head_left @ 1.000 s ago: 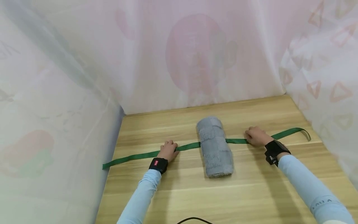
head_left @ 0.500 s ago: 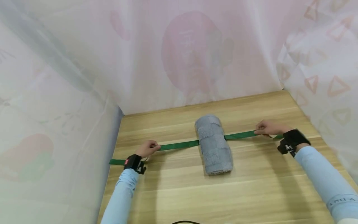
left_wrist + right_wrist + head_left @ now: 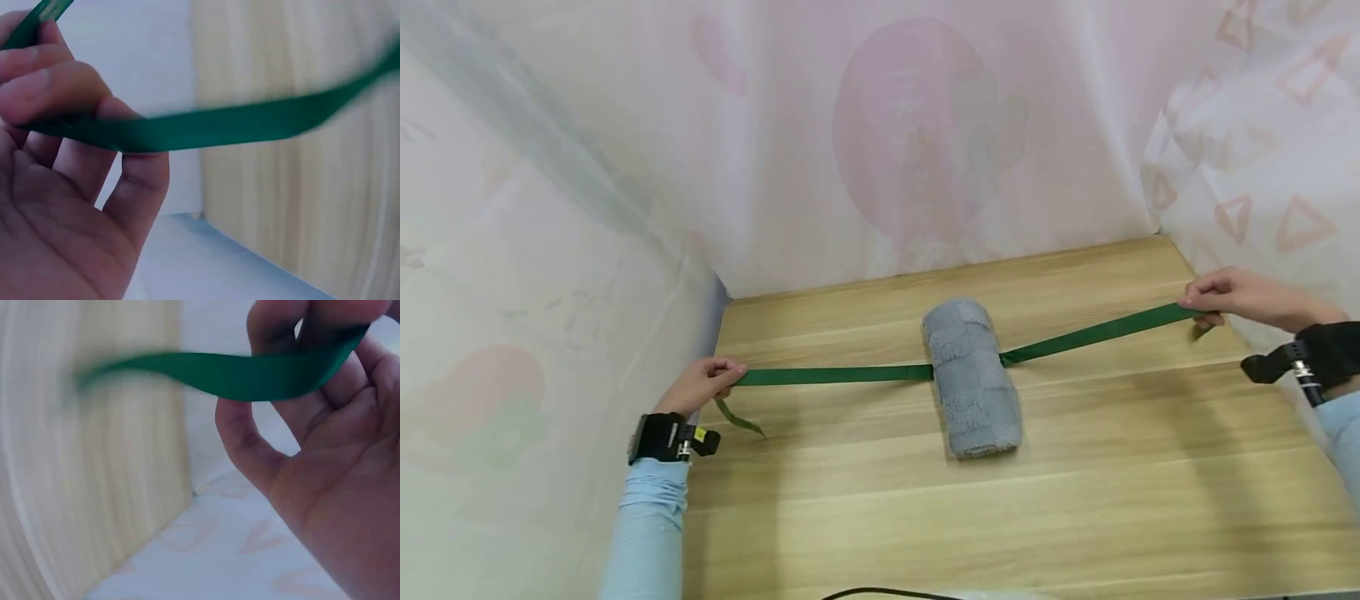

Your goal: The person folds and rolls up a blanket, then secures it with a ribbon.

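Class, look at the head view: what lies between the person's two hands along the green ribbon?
The rolled grey towel lies on the green ribbon, between left hand and right hand.

A close view of the left hand (image 3: 59,187), palm open to the camera at the lower left, fingers curled over a green ribbon (image 3: 212,128). The ribbon passes under the fingertips (image 3: 44,94) and runs away from the hand to the right, rising toward the upper right corner, where it blurs. A short end of the same ribbon shows above the fingers at the top left. Behind the ribbon lies the pale wooden worktop (image 3: 300,206), its grain running up and down. A white cloth backdrop (image 3: 162,56) stands between the hand and the worktop's edge.
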